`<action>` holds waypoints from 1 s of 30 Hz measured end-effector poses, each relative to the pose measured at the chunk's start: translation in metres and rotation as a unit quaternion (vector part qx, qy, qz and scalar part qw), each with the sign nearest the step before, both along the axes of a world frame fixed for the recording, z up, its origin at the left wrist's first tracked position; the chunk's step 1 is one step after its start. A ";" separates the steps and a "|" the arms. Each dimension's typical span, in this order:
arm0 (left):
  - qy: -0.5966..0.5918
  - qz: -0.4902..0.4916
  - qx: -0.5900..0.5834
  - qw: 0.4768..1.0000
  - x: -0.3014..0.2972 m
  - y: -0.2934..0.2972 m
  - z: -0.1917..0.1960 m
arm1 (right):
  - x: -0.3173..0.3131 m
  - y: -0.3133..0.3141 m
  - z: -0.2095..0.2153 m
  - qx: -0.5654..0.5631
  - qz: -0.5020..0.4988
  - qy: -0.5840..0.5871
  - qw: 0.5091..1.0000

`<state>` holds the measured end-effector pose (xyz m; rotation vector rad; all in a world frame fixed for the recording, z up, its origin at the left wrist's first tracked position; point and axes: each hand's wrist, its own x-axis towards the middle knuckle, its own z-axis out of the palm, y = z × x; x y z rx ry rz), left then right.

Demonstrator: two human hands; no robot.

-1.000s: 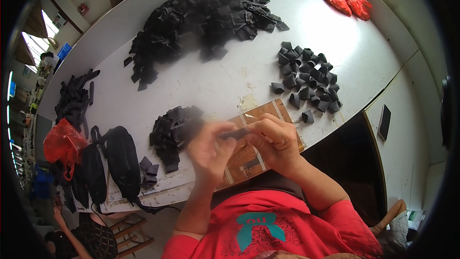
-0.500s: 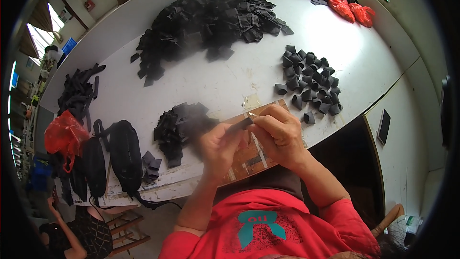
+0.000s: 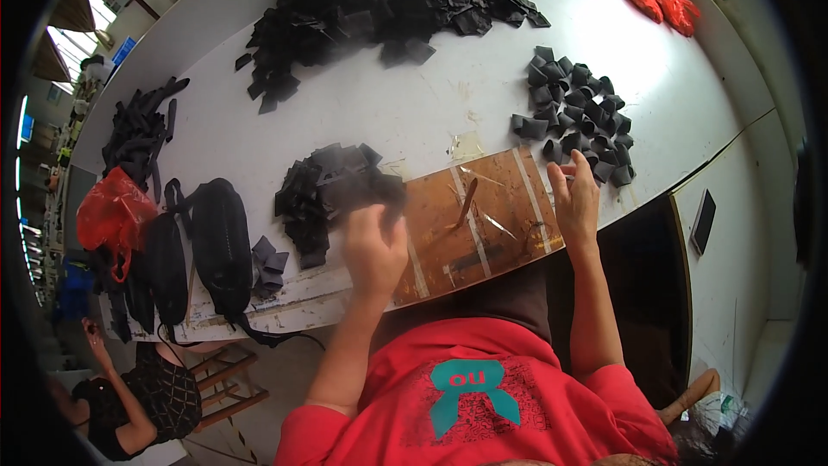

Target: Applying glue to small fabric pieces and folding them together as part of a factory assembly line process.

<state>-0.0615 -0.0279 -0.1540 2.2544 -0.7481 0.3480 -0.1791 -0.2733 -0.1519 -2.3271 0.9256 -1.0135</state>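
Observation:
My left hand [image 3: 376,248] reaches to the edge of a small pile of flat black fabric pieces [image 3: 323,198]. Motion blurs its fingers, so whether they pinch a piece is unclear. Over the right end of a brown wooden board [image 3: 431,267], my right hand [image 3: 576,203] is open, its fingers stretched toward a group of folded black fabric loops [image 3: 586,112]. Nothing shows in that hand. White strips cross the board, and a thin brown stick [image 3: 467,203] stands up from it. A slim shiny metal piece [image 3: 498,225] lies beside the stick.
A large heap of black pieces [image 3: 371,9] covers the far side of the white table [image 3: 345,112]. Black pouches [image 3: 220,246] and a red plastic bag [image 3: 115,211] lie at the left. A phone [image 3: 703,222] rests at the right. Someone sits at lower left [image 3: 159,393].
My hands have parted: the left moved slightly left to the small pile, the right moved right and opened. The black piece between them has left the fingers. The board is now uncovered.

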 end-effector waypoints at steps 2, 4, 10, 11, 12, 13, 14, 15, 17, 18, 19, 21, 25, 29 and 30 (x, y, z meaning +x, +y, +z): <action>-0.017 0.008 0.029 0.999 0.001 -0.007 -0.011 | -0.012 0.031 0.001 0.150 0.038 -0.017 0.988; 0.001 0.048 0.145 0.988 0.004 -0.011 -0.020 | -0.019 0.062 -0.002 0.232 0.098 -0.036 0.967; -0.060 0.025 0.037 0.997 0.010 0.000 -0.004 | -0.021 0.110 0.014 0.208 0.292 0.013 0.934; -0.074 0.003 0.025 0.997 0.008 0.005 0.000 | -0.015 0.116 0.015 0.234 0.299 0.024 0.925; -0.086 -0.022 0.012 0.996 0.003 0.007 0.004 | -0.011 0.121 0.017 0.261 0.303 0.037 0.916; -0.082 -0.025 0.015 0.996 -0.002 0.011 0.007 | -0.005 0.126 0.004 0.272 0.306 0.017 0.912; -0.068 -0.085 -0.006 0.994 -0.007 0.015 0.010 | 0.001 0.127 0.008 0.273 0.305 0.020 0.912; -0.052 -0.145 -0.026 0.988 -0.013 0.019 0.012 | 0.008 0.126 0.013 0.477 0.329 -0.012 0.815; -0.057 -0.199 -0.023 0.978 -0.022 0.022 0.018 | 0.016 0.125 0.027 0.700 0.308 -0.044 0.642; -0.080 -0.218 -0.013 0.972 -0.027 0.021 0.019 | 0.020 0.126 0.019 0.734 0.262 -0.059 0.623; -0.054 -0.203 -0.049 0.977 -0.034 0.018 0.016 | 0.023 0.127 0.013 0.748 0.245 -0.083 0.612; 0.134 -0.114 -0.186 0.967 -0.051 0.011 0.020 | 0.025 0.129 0.011 0.771 0.222 -0.128 0.583; 0.673 -0.121 -0.389 0.618 -0.037 0.021 0.031 | 0.014 0.122 0.012 0.789 0.234 -0.156 0.545; 0.675 -0.080 -0.345 0.648 -0.038 0.016 0.030 | 0.012 0.121 0.013 0.791 0.236 -0.155 0.543; 0.675 -0.080 -0.345 0.647 -0.038 0.016 0.030 | 0.013 0.122 0.013 0.789 0.226 -0.158 0.549</action>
